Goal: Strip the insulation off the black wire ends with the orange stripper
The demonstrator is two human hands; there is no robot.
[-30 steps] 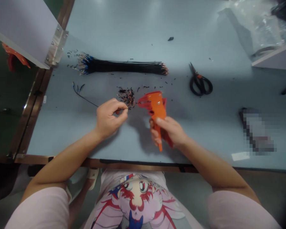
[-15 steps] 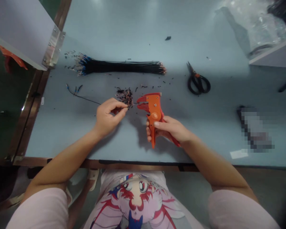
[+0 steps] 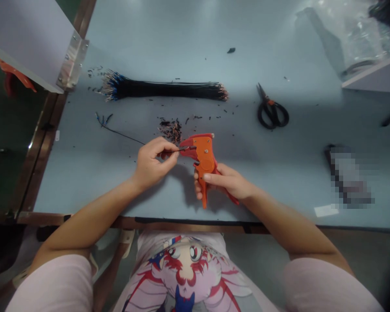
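Workbench (image 3: 182, 43): left hand (image 3: 151, 164) pinches wire (image 3: 178, 150), right (image 3: 227, 182) grips wire-stripper (image 3: 203, 158).

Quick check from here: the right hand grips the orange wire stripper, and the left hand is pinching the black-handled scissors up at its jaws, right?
Not the scissors: the head view shows the left hand pinching a thin black wire up at the jaws of the orange wire stripper. The scissors lie on the table, off to the right. The right hand does grip the stripper.
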